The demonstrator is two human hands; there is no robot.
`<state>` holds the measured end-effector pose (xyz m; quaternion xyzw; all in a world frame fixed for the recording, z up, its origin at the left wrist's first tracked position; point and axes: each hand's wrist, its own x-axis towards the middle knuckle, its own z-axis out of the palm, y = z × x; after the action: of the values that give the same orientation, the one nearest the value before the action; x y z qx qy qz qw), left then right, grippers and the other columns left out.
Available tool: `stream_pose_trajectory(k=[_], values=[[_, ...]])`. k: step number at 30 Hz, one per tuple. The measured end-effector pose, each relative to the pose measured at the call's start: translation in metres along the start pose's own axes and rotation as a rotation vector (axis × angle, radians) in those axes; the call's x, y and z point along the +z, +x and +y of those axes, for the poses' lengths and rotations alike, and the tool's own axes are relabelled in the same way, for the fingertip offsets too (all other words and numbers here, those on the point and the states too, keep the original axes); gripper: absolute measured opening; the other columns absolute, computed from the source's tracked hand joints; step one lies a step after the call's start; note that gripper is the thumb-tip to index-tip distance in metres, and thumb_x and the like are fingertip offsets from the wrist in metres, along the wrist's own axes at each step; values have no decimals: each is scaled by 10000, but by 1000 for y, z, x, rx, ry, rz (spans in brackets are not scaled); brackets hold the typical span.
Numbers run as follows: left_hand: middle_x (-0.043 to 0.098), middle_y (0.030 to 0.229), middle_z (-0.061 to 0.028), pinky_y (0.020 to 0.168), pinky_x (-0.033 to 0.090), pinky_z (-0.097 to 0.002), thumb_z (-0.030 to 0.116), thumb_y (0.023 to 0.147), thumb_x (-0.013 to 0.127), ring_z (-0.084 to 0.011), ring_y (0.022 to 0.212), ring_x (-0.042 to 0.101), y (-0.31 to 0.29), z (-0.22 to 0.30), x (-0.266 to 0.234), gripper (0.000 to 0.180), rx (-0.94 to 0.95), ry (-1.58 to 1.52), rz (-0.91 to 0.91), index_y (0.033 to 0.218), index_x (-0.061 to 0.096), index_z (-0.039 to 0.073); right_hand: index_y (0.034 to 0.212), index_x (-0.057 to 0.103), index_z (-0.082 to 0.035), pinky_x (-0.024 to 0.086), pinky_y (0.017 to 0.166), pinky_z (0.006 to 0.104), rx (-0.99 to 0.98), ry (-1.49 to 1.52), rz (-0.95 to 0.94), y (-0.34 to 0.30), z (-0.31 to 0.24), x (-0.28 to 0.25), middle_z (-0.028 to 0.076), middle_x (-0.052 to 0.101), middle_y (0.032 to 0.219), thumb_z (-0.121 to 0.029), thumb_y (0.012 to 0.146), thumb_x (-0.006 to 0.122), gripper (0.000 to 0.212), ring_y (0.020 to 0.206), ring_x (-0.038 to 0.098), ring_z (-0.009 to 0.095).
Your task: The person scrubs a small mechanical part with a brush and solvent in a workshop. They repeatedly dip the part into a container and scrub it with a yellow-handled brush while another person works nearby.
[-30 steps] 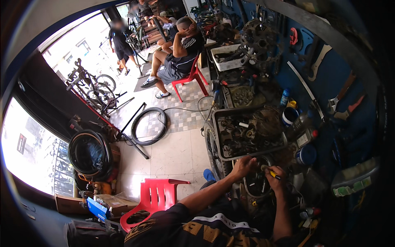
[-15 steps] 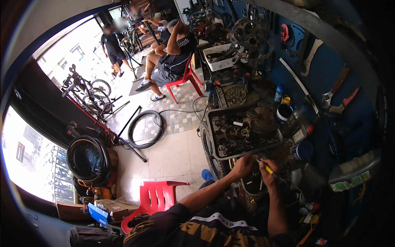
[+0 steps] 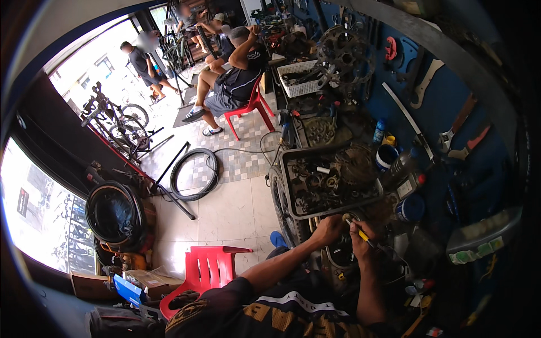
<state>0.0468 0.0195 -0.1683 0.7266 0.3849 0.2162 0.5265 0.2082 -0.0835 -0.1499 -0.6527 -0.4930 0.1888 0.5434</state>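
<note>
- Right hand (image 3: 366,228): fingers wrapped round a yellow tool (image 3: 363,234). Tool lies in the palm, slanting down to the right; working end too small to make out.
- Left hand (image 3: 329,230): just beside the right, fingers curled in; cannot tell whether anything is gripped, fingertips hidden.
- Small pale piece (image 3: 347,218) between the fingertips of both hands, above the yellow tool; kind unclear, and which hand bears it cannot be told.
- Below the hands: dark round pan (image 3: 342,256), largely covered by hands and forearm; contents mostly lost in shadow.
- Just beyond the hands: tray (image 3: 286,186) heaped with greasy parts, single pieces hard to separate.
- Right of the tray: blue tub (image 3: 409,207), near the right hand.
- Under the tray's left side: a wheel (image 3: 280,197), partly hidden.
- Farther left, on the floor: loose tyre (image 3: 191,197).
</note>
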Motion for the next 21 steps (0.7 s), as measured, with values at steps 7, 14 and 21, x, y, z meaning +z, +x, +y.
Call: stream_pose_trajectory(k=[7, 14, 21], values=[[711, 1033, -284, 830, 533, -542, 246, 1007, 635, -504, 1008, 677, -4, -12, 5, 294, 51, 1, 100, 1169, 680, 5, 1040, 713, 16, 529, 739, 305, 92, 20, -35, -6, 9, -1, 88, 711, 871, -265, 1056, 704, 282, 816, 643, 126], [727, 1009, -259, 855, 552, -487, 353, 1028, 658, -443, 1022, 718, 2, -14, -9, 362, 34, 64, 157, 1151, 714, 17, 1206, 695, 1, 527, 887, 302, 261, 199, 5, -5, 36, 4, 92, 708, 1100, -247, 1090, 655, 277, 984, 649, 134], [696, 760, -149, 658, 514, -407, 515, 1008, 704, -194, 702, 639, 12, -8, -2, 545, -119, 8, 91, 888, 714, -16, 1183, 734, -32, 575, 868, 397, 58, -115, -249, -10, 19, -8, 202, 759, 1140, -307, 965, 766, 352, 1055, 746, 360]])
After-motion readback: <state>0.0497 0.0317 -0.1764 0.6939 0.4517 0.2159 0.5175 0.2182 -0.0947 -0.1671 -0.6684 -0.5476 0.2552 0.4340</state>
